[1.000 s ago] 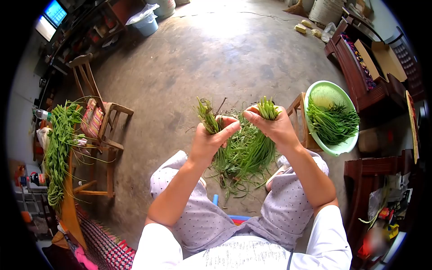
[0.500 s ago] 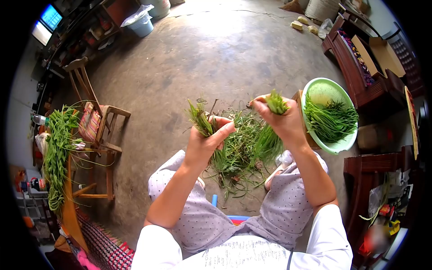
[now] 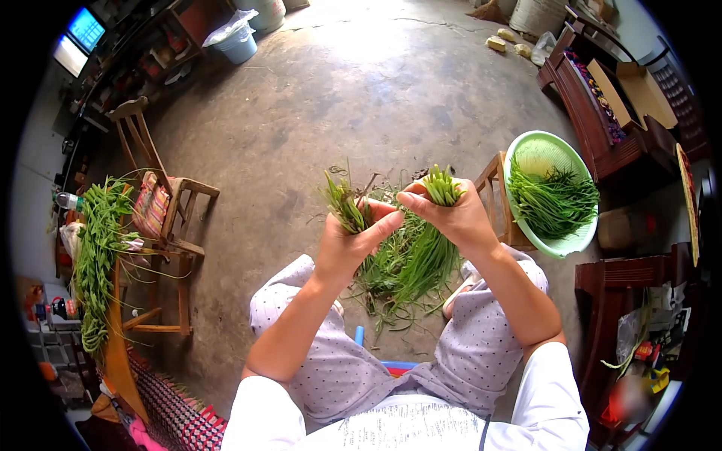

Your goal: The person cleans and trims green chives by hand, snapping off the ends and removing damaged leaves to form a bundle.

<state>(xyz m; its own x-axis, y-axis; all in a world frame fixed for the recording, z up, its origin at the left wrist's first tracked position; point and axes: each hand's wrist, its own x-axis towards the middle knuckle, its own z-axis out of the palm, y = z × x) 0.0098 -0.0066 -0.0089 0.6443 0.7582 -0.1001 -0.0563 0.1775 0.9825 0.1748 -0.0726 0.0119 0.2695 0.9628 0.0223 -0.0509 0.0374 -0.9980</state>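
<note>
Between fingers (image 3: 416, 204), two green bunches (image 3: 347, 208) (image 3: 443, 187).

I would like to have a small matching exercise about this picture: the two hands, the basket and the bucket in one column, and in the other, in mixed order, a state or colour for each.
Column one:
1. Left hand
2. Right hand
3. Basket
4. Bucket

Column two:
A. Light blue, with a plastic bag over its rim
B. Closed around an even bunch, pale stalk ends up
C. Light green, holding long dark-green stalks
D. Closed around a looser bunch, a thin brown stem sticking out

Right pairs: 1-D, 2-B, 3-C, 4-A
</note>
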